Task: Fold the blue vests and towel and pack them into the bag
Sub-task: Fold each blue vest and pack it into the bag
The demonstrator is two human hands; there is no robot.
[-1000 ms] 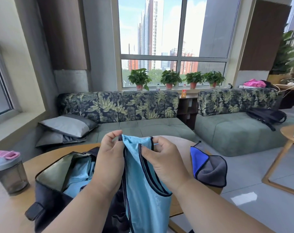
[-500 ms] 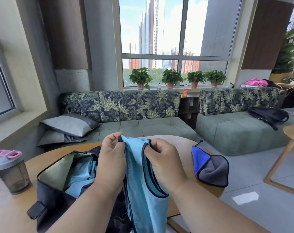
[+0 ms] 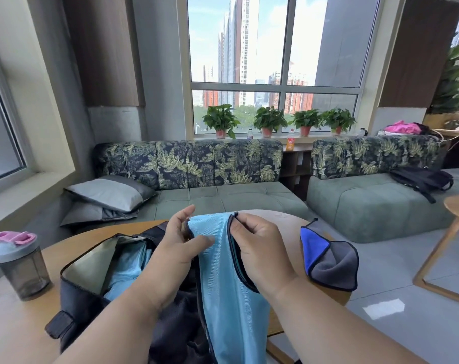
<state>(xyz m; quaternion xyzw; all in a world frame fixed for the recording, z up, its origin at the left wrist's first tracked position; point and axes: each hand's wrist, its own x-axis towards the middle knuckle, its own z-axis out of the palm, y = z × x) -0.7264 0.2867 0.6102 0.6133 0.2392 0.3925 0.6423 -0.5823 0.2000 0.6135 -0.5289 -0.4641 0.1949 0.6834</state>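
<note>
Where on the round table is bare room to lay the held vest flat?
Bare wood lies beyond the hands, between the open bag and the towel, and near-left between the shaker bottle and bag. The middle is crowded by bag and vest.

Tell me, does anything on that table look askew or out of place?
Only small things. The towel lies crumpled at the table edge, partly overhanging it. The bag gapes open with blue cloth bunched inside. Both hands hold a vest. Nothing looks spilled or damaged.
</note>
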